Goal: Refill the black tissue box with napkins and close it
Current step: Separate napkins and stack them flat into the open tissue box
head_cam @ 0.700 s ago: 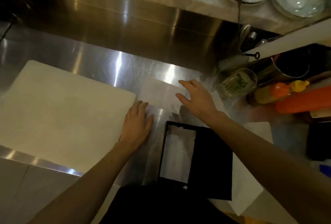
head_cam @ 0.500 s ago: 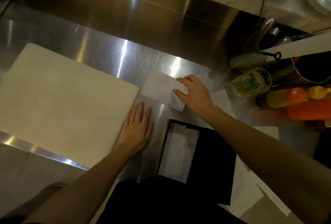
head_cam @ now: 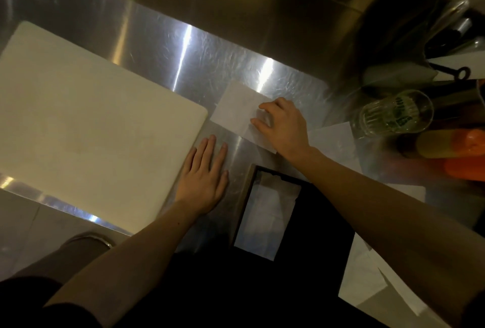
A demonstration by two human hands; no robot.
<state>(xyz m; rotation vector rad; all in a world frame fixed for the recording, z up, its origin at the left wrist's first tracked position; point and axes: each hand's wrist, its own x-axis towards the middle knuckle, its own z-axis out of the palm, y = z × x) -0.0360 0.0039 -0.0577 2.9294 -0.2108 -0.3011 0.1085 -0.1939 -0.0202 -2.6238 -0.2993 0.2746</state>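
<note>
The black tissue box (head_cam: 309,212) lies open on the steel counter in front of me, with white napkins (head_cam: 267,217) showing through its rectangular opening. A single white napkin (head_cam: 236,110) lies flat on the counter beyond the box. My right hand (head_cam: 280,125) rests on that napkin's right end, fingers curled and pinching its edge. My left hand (head_cam: 204,178) lies flat, palm down, on the bare steel just left of the box, fingers slightly apart and holding nothing. More loose napkins (head_cam: 367,283) lie under my right forearm at the lower right.
A large white cutting board (head_cam: 86,128) covers the counter's left side. At the right stand a drinking glass (head_cam: 393,115), orange and yellow squeeze bottles (head_cam: 456,149) and a utensil holder (head_cam: 451,36). The counter's front edge (head_cam: 60,201) runs along the lower left.
My right hand has curled its fingers onto the napkin's right edge, having been open above it before. The view has tilted down and closer. My left hand has stayed flat.
</note>
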